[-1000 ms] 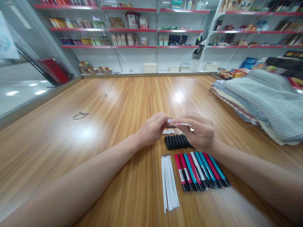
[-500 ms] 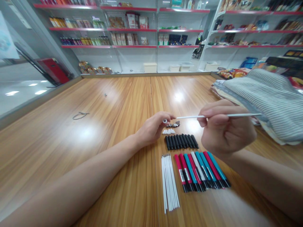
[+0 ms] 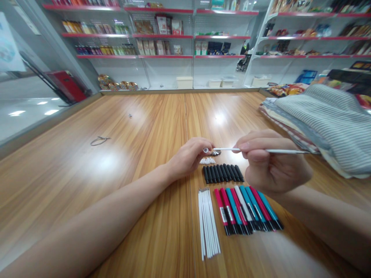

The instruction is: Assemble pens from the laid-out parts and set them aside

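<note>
My left hand (image 3: 187,157) pinches a small silver pen tip (image 3: 205,150) just above the wooden table (image 3: 139,146). My right hand (image 3: 272,164) is closed on a thin white refill (image 3: 275,151), held level with its point at the silver tip. Below the hands lie a small heap of white and silver tips (image 3: 209,159), a row of black caps (image 3: 222,173), a row of red, blue and white pen barrels (image 3: 247,210), and a bundle of white refills (image 3: 208,222).
Folded striped cloths (image 3: 324,119) are stacked at the table's right edge. A loop of wire (image 3: 98,141) and a tiny part (image 3: 130,115) lie at the left. Store shelves with goods (image 3: 162,38) stand behind the table.
My right hand drew the white refill out to the right, away from the left hand, then brought it back so its point meets the silver tip. The left hand barely moved.
</note>
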`<state>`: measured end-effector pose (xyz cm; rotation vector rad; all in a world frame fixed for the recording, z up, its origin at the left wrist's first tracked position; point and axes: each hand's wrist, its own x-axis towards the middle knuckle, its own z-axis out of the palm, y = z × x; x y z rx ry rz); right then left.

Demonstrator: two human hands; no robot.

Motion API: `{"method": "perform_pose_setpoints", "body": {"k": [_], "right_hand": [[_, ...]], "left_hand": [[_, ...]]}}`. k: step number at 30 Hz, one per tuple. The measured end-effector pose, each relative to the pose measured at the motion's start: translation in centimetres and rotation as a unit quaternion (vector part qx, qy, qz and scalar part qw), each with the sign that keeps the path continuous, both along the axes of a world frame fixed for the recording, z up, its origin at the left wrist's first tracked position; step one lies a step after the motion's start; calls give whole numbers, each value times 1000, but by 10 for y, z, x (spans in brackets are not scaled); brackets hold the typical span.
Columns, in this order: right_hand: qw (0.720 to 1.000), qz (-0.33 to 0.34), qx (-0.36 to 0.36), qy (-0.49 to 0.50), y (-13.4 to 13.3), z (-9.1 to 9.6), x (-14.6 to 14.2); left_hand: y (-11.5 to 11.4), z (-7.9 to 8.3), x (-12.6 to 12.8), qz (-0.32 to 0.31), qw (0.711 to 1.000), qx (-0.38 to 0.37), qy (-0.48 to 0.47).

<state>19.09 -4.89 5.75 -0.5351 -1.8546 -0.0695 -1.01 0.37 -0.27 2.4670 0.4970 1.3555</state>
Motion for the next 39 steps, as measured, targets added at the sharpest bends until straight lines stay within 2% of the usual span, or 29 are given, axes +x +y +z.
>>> {"method": "perform_pose_setpoints", "body": {"k": [3, 7, 13, 25, 30, 34, 39], "right_hand": [[999, 32, 30, 17, 2, 0, -2], [997, 67, 37, -6, 2, 1, -5], [996, 47, 19, -67, 0, 5, -10], [995, 71, 41, -57, 1, 2, -8], [995, 59, 24, -77, 3, 1, -9], [995, 15, -3, -97, 8, -4, -10], [997, -4, -26, -70, 8, -8, -11]], "left_hand": [[-1, 1, 0, 2, 1000, 13, 2], [0, 1, -1, 10, 999, 33, 5], [1, -1, -2, 23, 998, 52, 10], [2, 0, -2, 28, 998, 63, 12], [3, 0, -2, 13, 997, 71, 11], [3, 0, -2, 11, 997, 77, 8], [4, 1, -3, 8, 998, 69, 11]]}}
